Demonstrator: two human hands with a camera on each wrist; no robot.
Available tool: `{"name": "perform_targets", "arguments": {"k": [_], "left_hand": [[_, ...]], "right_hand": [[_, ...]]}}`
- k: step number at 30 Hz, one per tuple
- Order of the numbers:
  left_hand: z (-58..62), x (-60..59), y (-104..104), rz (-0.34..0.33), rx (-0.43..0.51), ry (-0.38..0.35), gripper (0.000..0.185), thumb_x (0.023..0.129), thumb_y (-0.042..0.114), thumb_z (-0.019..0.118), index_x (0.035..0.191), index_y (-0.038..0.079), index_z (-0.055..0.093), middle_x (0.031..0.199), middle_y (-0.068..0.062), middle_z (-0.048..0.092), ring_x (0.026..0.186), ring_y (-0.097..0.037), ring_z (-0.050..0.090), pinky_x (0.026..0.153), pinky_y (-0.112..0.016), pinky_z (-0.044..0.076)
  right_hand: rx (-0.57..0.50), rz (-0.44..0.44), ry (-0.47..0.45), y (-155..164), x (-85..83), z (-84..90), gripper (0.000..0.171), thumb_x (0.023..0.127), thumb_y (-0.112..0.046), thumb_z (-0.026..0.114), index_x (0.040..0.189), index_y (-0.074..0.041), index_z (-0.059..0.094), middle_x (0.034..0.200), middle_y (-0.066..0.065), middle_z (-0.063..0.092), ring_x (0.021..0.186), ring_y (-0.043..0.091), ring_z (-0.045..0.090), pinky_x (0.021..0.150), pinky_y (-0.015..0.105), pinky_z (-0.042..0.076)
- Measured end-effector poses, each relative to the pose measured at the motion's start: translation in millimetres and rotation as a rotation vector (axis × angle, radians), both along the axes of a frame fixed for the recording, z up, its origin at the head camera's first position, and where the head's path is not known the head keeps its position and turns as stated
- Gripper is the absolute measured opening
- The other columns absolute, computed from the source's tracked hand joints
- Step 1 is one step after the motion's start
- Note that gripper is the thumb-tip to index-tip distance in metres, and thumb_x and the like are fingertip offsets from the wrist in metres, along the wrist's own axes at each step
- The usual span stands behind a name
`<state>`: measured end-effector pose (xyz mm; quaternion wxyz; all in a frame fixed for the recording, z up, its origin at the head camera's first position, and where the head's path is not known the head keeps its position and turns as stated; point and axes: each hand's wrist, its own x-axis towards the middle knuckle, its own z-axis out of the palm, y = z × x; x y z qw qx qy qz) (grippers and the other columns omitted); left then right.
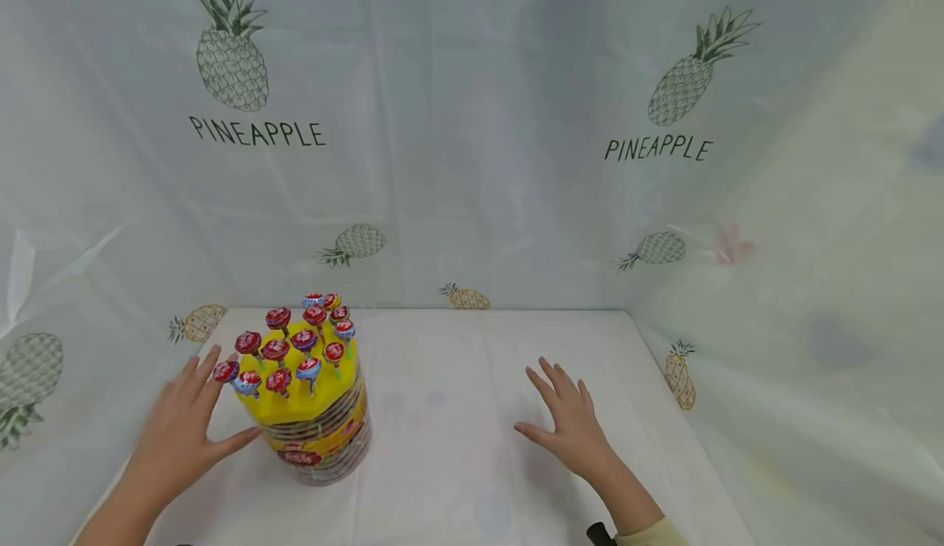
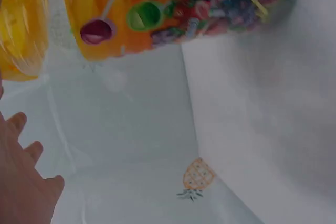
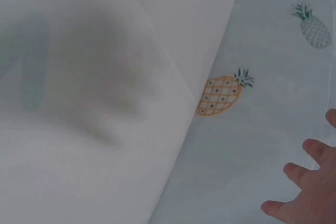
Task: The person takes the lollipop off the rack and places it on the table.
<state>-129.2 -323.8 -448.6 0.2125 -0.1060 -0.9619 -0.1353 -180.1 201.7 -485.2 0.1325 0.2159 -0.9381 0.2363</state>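
Note:
A clear round tub (image 1: pixel 324 456) of wrapped lollipops, with an orange and yellow label, stands at the left of the white table. Several lollipops (image 1: pixel 276 351) stick up from its yellow lid (image 1: pixel 302 402). My left hand (image 1: pixel 177 431) is beside the tub's left side, fingers spread, with the thumb tip right at the wall below the lid. In the left wrist view the tub (image 2: pixel 142 19) fills the top, and its wrapped candies show through the plastic. My right hand (image 1: pixel 571 427) hovers over the table's right part, fingers spread and holding nothing.
The white table (image 1: pixel 442 448) runs back to a hanging pale sheet (image 1: pixel 472 161) printed with pineapples, which also encloses the sides. A short black cylindrical piece (image 1: pixel 601 534) shows by the right wrist, next to a pale sleeve (image 1: pixel 652 534).

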Motion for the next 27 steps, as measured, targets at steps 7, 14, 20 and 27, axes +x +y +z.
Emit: {"name": "perform_targets", "arguments": {"k": [7,14,20,27], "left_hand": [[4.1,-4.3,23,-0.024,0.398,-0.129,0.125,0.068,0.020,0.089,0.158,0.020,0.002,0.157,-0.026,0.015,0.139,-0.051,0.014,0.098,-0.077,0.019],[2.2,-10.1,38,-0.009,0.659,-0.252,0.121,0.076,0.017,0.084,0.157,0.015,-0.006,0.154,-0.035,0.010,0.136,-0.058,0.011,0.100,-0.076,0.015],[1.3,-11.5,47,0.046,0.788,-0.334,0.115,0.084,0.015,0.078,0.154,0.009,-0.014,0.151,-0.038,0.010,0.133,-0.061,0.016,0.099,-0.075,0.022],[-1.8,-13.7,55,0.089,0.897,-0.309,0.106,0.089,0.015,0.073,0.155,0.011,-0.010,0.151,-0.035,0.014,0.136,-0.055,0.018,0.104,-0.068,0.025]], "right_hand": [[-0.208,0.100,-0.080,-27,0.6,8.5,0.076,0.087,-0.044,0.070,0.150,-0.013,0.039,0.156,0.009,0.031,0.141,0.036,0.026,0.105,0.071,0.019],[-0.416,0.217,-0.230,-55,1.1,18.7,0.071,0.091,-0.035,0.069,0.152,-0.021,0.036,0.156,0.001,0.030,0.142,0.030,0.025,0.106,0.067,0.026],[-0.504,0.287,-0.240,-85,-2.2,28.3,0.068,0.090,-0.029,0.071,0.149,-0.024,0.039,0.152,-0.003,0.035,0.141,0.023,0.030,0.110,0.060,0.027],[-0.679,0.420,-0.270,-120,-7.2,36.5,0.059,0.092,-0.019,0.068,0.146,-0.014,0.044,0.146,-0.001,0.043,0.137,0.022,0.036,0.111,0.056,0.028]]}}
